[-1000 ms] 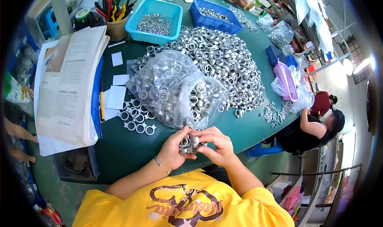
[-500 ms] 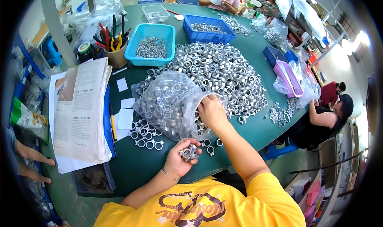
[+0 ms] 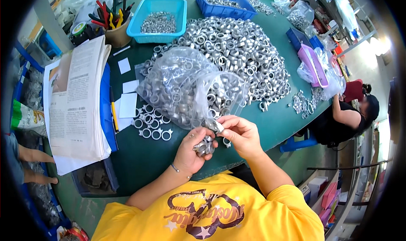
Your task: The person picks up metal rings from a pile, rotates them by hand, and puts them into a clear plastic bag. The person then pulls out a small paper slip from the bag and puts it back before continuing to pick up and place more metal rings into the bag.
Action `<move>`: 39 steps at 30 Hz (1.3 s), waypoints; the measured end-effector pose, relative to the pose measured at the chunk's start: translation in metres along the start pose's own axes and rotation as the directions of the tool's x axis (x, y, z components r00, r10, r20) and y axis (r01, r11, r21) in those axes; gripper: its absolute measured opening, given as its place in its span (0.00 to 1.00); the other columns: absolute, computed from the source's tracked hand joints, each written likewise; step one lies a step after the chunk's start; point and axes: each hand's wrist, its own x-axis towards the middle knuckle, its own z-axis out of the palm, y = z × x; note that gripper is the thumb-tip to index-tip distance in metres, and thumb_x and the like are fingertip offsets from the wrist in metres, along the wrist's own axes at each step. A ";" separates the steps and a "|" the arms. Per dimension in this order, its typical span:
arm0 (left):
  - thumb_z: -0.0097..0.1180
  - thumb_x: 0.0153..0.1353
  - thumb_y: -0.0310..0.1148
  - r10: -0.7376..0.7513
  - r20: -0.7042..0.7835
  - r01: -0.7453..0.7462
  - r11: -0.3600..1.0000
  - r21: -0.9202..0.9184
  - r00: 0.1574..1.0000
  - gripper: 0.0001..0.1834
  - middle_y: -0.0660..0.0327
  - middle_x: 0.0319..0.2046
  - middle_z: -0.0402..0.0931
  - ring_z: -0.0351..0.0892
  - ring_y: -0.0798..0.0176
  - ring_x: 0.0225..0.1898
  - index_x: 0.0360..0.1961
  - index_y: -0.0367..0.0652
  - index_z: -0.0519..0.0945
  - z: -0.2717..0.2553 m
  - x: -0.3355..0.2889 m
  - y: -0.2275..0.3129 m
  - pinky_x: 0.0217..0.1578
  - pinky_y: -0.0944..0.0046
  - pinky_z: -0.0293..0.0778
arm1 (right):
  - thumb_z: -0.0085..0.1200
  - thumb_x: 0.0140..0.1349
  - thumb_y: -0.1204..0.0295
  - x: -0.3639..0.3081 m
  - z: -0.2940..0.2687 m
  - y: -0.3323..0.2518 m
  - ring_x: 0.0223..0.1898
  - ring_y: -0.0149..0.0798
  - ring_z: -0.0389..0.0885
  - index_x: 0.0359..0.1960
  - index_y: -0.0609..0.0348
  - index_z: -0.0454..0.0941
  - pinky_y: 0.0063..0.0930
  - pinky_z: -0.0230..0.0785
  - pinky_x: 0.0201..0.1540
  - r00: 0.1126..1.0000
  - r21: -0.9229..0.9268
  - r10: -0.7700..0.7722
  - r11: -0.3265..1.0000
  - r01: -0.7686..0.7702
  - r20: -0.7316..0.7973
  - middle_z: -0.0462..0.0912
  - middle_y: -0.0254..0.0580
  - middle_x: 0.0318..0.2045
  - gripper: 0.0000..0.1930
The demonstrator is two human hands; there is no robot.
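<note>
- Workshop room with a green counter across the middle; at its right edge a person in black sits on a blue stool.
- Close to the counter's near edge, the left hand cups a clutch of metal rings, its grip curled around them.
- Just to the right, the right hand has its grip pinching a silvery piece between thumb and fingers; it is probably another ring, though the fingers and some blur make its shape hard to tell.
- Beyond the hands lies a clear plastic bag full of similar rings, its opening toward the right.
- Behind and right of the bag spreads a large heap of loose rings.
- Left of the hands, a small group of rings lies flat on the counter.
- On the far side, a turquoise basket and a blue basket hold small metal parts.
- On the left sits a stack of printed papers, with a pot of pliers beyond.
</note>
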 end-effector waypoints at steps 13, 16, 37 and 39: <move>0.53 0.58 0.37 -0.001 -0.005 0.001 1.000 0.026 1.000 0.11 0.61 0.27 0.74 0.72 0.70 0.21 0.36 0.40 0.73 0.000 0.002 -0.004 0.15 0.73 0.68 | 0.61 0.43 0.83 -0.011 0.008 0.006 0.35 0.34 0.74 0.38 0.62 0.72 0.21 0.69 0.36 0.943 -0.626 -0.321 0.719 0.303 0.087 0.74 0.44 0.40 0.18; 0.53 0.58 0.37 -0.002 -0.054 0.004 0.999 0.042 0.999 0.12 0.61 0.27 0.74 0.72 0.71 0.20 0.37 0.39 0.74 0.003 0.001 -0.003 0.15 0.73 0.68 | 0.62 0.43 0.82 -0.011 0.014 0.003 0.34 0.33 0.74 0.39 0.61 0.73 0.21 0.69 0.34 0.939 -0.642 -0.343 0.715 0.277 0.023 0.74 0.43 0.38 0.19; 0.49 0.61 0.39 -0.017 -0.006 0.017 1.000 0.001 1.000 0.14 0.60 0.27 0.74 0.74 0.70 0.24 0.38 0.39 0.73 0.006 0.000 -0.002 0.15 0.75 0.66 | 0.59 0.48 0.82 -0.020 0.011 0.008 0.34 0.35 0.77 0.32 0.62 0.75 0.23 0.69 0.36 0.957 -0.456 -0.283 0.861 0.224 -0.063 0.75 0.42 0.36 0.09; 0.49 0.61 0.40 -0.022 0.028 0.022 1.000 0.007 0.999 0.13 0.60 0.26 0.74 0.73 0.71 0.22 0.36 0.40 0.73 0.002 0.001 -0.003 0.15 0.75 0.66 | 0.58 0.49 0.82 -0.020 0.012 0.007 0.35 0.36 0.77 0.33 0.63 0.75 0.24 0.69 0.38 0.965 -0.391 -0.254 0.897 0.207 -0.072 0.75 0.44 0.37 0.09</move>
